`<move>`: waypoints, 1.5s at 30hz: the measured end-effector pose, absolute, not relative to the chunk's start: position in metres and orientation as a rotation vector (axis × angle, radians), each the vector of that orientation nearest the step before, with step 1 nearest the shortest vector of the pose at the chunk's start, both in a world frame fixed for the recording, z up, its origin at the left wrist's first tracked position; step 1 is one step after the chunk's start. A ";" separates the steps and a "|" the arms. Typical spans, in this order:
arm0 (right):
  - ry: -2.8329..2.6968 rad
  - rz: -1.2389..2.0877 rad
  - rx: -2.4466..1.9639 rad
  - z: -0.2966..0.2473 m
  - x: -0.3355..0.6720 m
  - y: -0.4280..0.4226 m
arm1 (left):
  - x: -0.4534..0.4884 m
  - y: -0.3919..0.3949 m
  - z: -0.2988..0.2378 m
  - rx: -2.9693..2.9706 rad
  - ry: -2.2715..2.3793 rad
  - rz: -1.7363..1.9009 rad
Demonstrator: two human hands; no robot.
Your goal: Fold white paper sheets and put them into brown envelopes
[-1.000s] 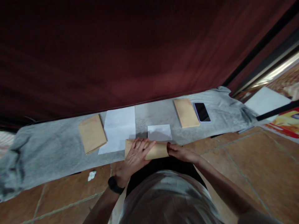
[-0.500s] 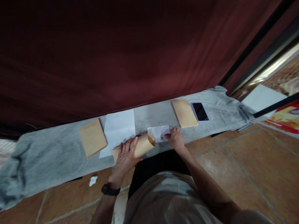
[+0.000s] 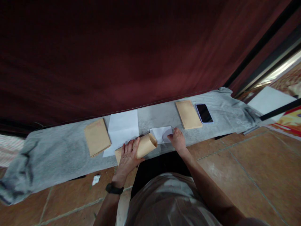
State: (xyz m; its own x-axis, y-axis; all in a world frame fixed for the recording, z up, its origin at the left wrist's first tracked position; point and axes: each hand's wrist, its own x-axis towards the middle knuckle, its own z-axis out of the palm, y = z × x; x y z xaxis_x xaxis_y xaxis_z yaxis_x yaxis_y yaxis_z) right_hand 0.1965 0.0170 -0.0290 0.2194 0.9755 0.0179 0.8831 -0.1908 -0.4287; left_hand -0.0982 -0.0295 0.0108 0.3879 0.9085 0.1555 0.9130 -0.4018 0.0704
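Observation:
My left hand [image 3: 129,156] presses around a brown paper envelope [image 3: 146,146], its fingers over the top and its thumb near the front edge. The envelope's right end bulges into a round opening. Just right of that mouth lies a folded white paper [image 3: 161,134]. My right hand [image 3: 178,139] pinches the paper's right edge between thumb and curled fingers. The paper's left edge meets the envelope's opening; whether it is inside I cannot tell. Behind my left hand, white sheets [image 3: 123,124] with a crease lie partly under the envelope.
A stack of brown envelopes [image 3: 97,137] lies at left, another [image 3: 188,114] at right, beside a phone [image 3: 204,113]. All rest on a narrow bench with a grey cloth [image 3: 58,150]. A dark red curtain [image 3: 131,62] hangs behind. A crumpled tissue [image 3: 96,180] is on the tiled floor.
The whole view has shifted slightly, so things appear a little further right. Both hands keep their hold on the envelope and the folded paper, with hardly any movement between them.

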 end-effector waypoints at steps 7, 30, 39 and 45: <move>-1.689 0.366 -2.208 -0.026 0.199 0.025 | -0.100 -0.033 0.008 -2.547 -1.713 -0.261; -1.043 0.908 -1.423 -0.017 0.229 -0.001 | -0.108 -0.041 0.001 -2.530 -1.814 -0.321; -1.285 0.936 -1.394 -0.008 0.213 -0.016 | -0.108 -0.042 0.001 -2.500 -1.738 -0.315; -1.498 0.949 -1.434 0.011 0.235 -0.008 | -0.105 -0.043 0.009 -2.466 -1.663 -0.291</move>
